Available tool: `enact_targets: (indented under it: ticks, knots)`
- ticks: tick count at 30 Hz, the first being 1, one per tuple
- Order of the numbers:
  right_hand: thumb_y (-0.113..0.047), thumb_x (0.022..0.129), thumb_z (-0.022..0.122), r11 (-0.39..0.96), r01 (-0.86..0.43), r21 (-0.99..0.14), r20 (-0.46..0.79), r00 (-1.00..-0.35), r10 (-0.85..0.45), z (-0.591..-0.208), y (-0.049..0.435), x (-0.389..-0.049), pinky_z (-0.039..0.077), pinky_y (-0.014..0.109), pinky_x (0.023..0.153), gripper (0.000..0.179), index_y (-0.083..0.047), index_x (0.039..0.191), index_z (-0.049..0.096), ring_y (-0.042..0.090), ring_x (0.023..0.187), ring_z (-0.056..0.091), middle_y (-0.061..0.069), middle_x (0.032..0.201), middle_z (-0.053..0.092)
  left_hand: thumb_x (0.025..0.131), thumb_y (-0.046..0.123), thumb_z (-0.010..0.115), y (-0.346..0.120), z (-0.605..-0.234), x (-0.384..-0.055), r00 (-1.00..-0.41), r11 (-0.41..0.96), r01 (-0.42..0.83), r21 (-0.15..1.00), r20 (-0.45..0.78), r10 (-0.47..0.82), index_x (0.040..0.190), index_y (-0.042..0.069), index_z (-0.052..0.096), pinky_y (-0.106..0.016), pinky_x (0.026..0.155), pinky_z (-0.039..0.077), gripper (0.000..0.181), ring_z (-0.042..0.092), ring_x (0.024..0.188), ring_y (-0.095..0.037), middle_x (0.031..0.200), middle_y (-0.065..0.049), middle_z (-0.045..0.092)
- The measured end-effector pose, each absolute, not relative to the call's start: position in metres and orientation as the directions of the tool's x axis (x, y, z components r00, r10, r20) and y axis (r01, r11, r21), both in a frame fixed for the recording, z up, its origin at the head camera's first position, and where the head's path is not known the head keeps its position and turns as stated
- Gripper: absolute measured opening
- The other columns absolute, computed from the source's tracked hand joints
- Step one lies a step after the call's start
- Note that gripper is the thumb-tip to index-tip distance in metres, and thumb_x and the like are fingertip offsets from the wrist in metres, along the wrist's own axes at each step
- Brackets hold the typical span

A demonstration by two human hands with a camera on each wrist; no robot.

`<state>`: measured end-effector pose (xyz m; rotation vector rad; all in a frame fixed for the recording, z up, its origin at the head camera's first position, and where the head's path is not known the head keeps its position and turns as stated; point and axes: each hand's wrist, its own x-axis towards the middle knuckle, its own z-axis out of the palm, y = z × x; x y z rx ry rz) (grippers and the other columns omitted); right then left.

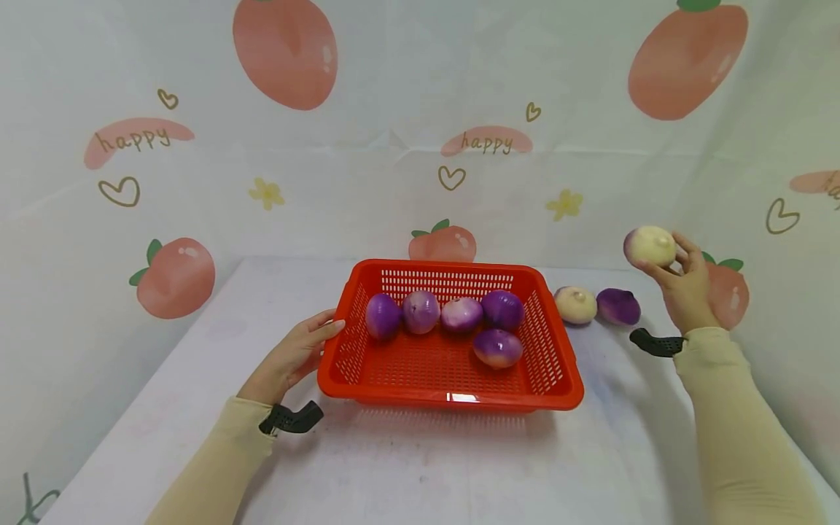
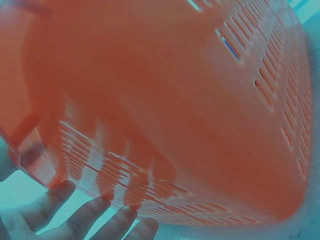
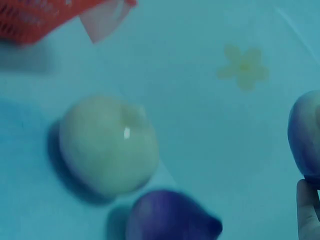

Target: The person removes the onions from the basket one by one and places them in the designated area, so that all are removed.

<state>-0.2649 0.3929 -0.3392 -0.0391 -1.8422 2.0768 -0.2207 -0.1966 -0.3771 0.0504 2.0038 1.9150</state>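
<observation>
A red plastic basket [image 1: 453, 401] stands on the table with several purple onions [image 1: 420, 312] inside. My left hand [image 1: 292, 357] grips its left rim, the thumb over the edge. From below, the left wrist view shows the fingers [image 2: 87, 217] against the slotted outer wall [image 2: 150, 75]. To the right, my right hand [image 1: 689, 292] holds a pale onion with a purple end [image 1: 651, 246] up above the table. At the right wrist view's edge only part of that onion [image 3: 306, 135] shows.
Right of the basket lie a pale onion [image 1: 576, 305] and a dark purple onion [image 1: 618, 307], close together on the white tabletop [image 1: 420, 467]. Behind the table hangs a white cloth printed with fruit and hearts [image 1: 380, 175].
</observation>
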Motion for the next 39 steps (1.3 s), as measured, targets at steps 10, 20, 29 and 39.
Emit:
enact_targets:
  ticks: [10, 20, 29, 39]
  knots:
    - [0.007, 0.084, 0.068, -0.091, -0.195, -0.976, 0.139, -0.895, 0.425, -0.371, 0.429, -0.252, 0.046, 0.002, 0.075, 0.089, -0.012, 0.154, 0.017, -0.009, 0.092, 0.054, -0.013, 0.125, 0.041, 0.099, 0.035, 0.054, -0.196, -0.375, -0.220, -0.930, 0.091, -0.235, 0.968, -0.251, 0.267, 0.151, 0.008, 0.028, -0.040, 0.097, 0.051, 0.064, 0.059, 0.108, -0.014, 0.140, -0.016, 0.048]
    - [0.000, 0.085, 0.069, 0.022, -0.097, -0.995, 0.098, -0.917, 0.387, -0.397, 0.449, -0.237, 0.049, 0.004, 0.066, 0.090, -0.002, 0.154, 0.011, -0.011, 0.087, 0.048, -0.017, 0.104, 0.045, 0.099, 0.035, 0.054, -0.195, -0.375, -0.220, -0.930, 0.098, -0.232, 0.968, -0.250, 0.268, 0.151, 0.009, 0.028, -0.043, 0.099, 0.050, 0.064, 0.057, 0.113, -0.017, 0.144, -0.018, 0.045]
    - [-0.016, 0.089, 0.069, 0.284, 0.039, -0.958, 0.070, -0.929, 0.364, -0.413, 0.453, -0.232, 0.047, 0.003, 0.067, 0.087, 0.000, 0.153, 0.013, -0.004, 0.105, 0.047, -0.001, 0.124, 0.051, 0.099, 0.035, 0.053, -0.196, -0.375, -0.221, -0.929, 0.098, -0.243, 0.965, -0.261, 0.261, 0.152, 0.010, 0.027, -0.043, 0.099, 0.050, 0.064, 0.057, 0.116, -0.019, 0.147, -0.019, 0.041]
    - [-0.033, 0.093, 0.064, 0.478, 0.167, -0.862, 0.016, -0.934, 0.356, -0.418, 0.455, -0.233, 0.038, -0.002, 0.070, 0.089, 0.003, 0.153, 0.009, 0.023, 0.138, 0.028, 0.033, 0.155, 0.014, 0.098, 0.036, 0.054, -0.196, -0.374, -0.220, -0.929, 0.092, -0.244, 0.965, -0.260, 0.263, 0.152, 0.010, 0.027, -0.042, 0.098, 0.051, 0.065, 0.058, 0.114, -0.018, 0.147, -0.019, 0.042]
